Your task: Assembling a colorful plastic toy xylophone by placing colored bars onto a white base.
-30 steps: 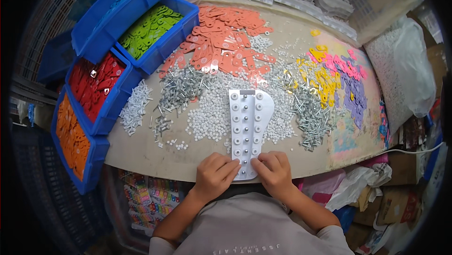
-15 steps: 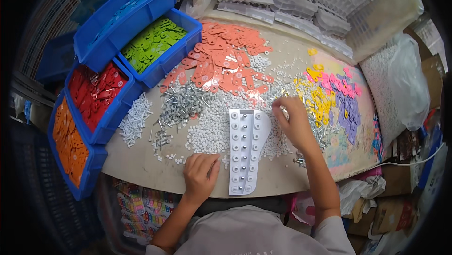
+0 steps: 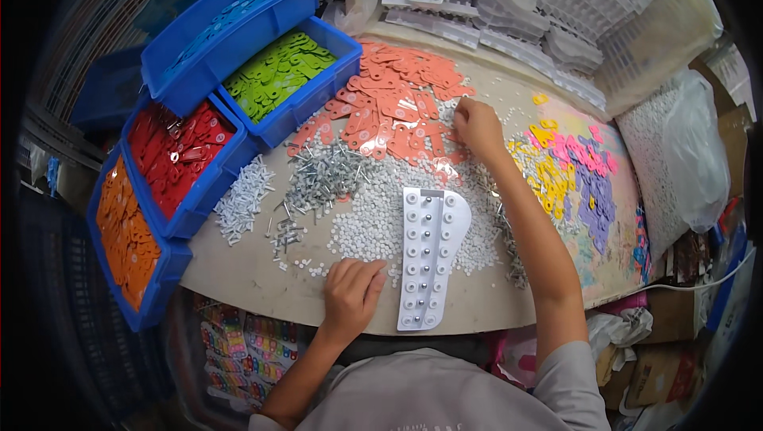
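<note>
White holder (image 3: 427,260), and it lies flat on the counter (image 3: 497,304), near the front edge between our two forearms, white rings (image 3: 412,234) down both sides and silver heads (image 3: 427,234) along the middle. Our right arm (image 3: 544,252) stretches forward past it, elbow bent, and the right hand (image 3: 479,127) sits back-up at the edge of the coral strips (image 3: 397,105), fingers curled under; we can't tell whether that grip is grasping anything. Down low, our left hand (image 3: 350,294) is near the white beads (image 3: 366,228), fingers bent toward the holder; whether its grip is loose or clenched, we can't tell.
</note>
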`<control>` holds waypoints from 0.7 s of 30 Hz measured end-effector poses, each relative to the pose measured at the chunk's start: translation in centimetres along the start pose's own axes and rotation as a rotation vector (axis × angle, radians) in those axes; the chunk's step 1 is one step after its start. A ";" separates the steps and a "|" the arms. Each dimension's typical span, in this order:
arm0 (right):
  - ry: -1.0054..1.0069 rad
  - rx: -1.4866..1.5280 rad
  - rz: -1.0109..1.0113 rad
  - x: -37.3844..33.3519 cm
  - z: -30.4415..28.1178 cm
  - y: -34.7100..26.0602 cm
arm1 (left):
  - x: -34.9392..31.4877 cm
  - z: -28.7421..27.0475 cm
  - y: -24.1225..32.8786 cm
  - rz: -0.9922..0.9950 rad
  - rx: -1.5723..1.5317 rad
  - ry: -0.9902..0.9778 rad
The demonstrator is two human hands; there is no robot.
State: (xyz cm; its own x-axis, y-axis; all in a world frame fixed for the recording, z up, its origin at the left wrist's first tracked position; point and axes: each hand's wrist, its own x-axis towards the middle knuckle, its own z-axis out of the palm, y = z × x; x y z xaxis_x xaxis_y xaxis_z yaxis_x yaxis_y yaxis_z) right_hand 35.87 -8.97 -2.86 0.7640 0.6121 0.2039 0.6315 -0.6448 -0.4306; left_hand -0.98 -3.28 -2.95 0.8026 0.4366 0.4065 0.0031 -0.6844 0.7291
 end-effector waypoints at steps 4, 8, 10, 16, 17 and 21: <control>0.058 -0.021 -0.147 -0.5 0.4 0.5 | -0.1 0.0 -0.1 0.015 -0.002 -0.002; 0.201 -0.066 -0.236 -1.8 0.7 0.4 | -0.2 0.1 -0.1 0.021 0.008 0.007; 0.267 -0.011 -0.207 -2.0 0.3 0.7 | -0.2 0.0 0.1 0.018 0.007 0.020; -0.038 0.509 0.186 -3.6 -2.5 0.1 | -0.4 0.0 0.0 -0.042 -0.019 0.041; -0.037 0.507 0.190 -4.3 -3.0 0.1 | -0.3 0.0 0.1 -0.076 -0.048 0.043; -0.001 0.590 0.022 -10.5 -6.1 -4.3 | -0.4 -0.3 1.3 -0.201 -0.162 0.086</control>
State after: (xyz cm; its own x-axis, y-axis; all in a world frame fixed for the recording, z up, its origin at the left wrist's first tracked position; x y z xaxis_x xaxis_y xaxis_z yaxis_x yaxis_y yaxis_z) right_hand 25.94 -15.41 2.17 0.7757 0.6023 0.1883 0.4350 -0.2941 -0.8510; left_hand -1.50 -4.13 -2.00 0.7420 0.6068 0.2848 0.0558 -0.4794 0.8758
